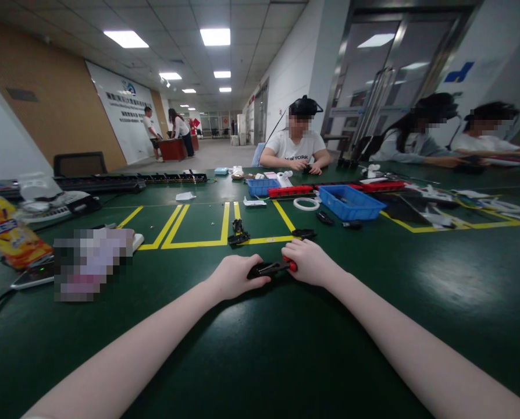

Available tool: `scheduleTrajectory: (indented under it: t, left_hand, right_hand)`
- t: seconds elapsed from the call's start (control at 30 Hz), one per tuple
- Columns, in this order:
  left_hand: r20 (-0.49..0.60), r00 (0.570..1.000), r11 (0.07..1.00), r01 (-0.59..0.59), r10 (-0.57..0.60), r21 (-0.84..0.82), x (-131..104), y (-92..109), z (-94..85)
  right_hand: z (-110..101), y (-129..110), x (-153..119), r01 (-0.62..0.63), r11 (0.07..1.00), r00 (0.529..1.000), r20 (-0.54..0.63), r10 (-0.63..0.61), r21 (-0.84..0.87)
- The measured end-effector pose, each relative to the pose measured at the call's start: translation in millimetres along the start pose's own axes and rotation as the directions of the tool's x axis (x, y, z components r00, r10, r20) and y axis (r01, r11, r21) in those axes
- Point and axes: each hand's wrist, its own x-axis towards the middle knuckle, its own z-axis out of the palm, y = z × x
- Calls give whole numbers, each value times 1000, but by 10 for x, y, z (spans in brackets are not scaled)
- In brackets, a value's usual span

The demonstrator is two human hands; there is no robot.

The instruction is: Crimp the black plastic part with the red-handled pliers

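My left hand (234,276) is closed round a black part (260,270) above the green tabletop (260,361). My right hand (309,263) grips a tool with red handles (291,265), whose dark jaws (278,267) reach left to the black part. The two hands are close together, with the tool and part between them. Just beyond them lie a cluster of black pieces (238,234) and a flat black piece (304,233). Fingers hide much of the tool and of the part.
Blue bins (351,203) and a white ring (306,204) stand farther back. Yellow tape (194,245) marks the table. At left are a yellow package (13,233) and a phone-like device (35,274). A person (298,142) sits opposite; others sit at right.
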Motion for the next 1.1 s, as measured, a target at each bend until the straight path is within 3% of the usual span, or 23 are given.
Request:
scheduleTrajectory:
  t: [0.5, 1.1]
  left_hand:
    - [-8, 1000, 992, 23, -24, -122, -17, -7, -14]
    - [-9, 1000, 994, 27, -28, -102, -23, -10, 4]
  right_hand:
    - [24, 20, -34, 21, 980, 997, -76, -6, 197]
    - [97, 36, -8, 51, 975, 985, -173, -13, 216]
